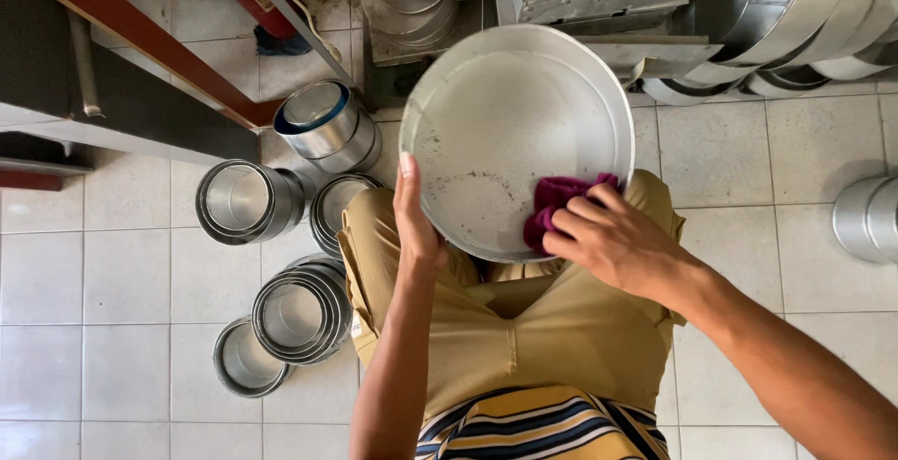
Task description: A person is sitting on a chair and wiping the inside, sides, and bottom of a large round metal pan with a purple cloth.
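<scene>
A large round metal baking pan [510, 123] is tilted up over my knees, its dusty inside facing me with dark specks on the bottom. My left hand [414, 217] grips its left rim, thumb over the edge. My right hand [617, 240] presses a crumpled magenta cloth [552, 203] against the pan's lower right inside. I am squatting in tan trousers above a white tiled floor.
Several smaller round metal tins lie and stack on the floor at my left [295, 315], [248, 200], [327, 123]. More large pans lean at the top right [804, 20], and one stack sits at the right edge [870, 219]. A table's red frame [140, 34] stands at the upper left.
</scene>
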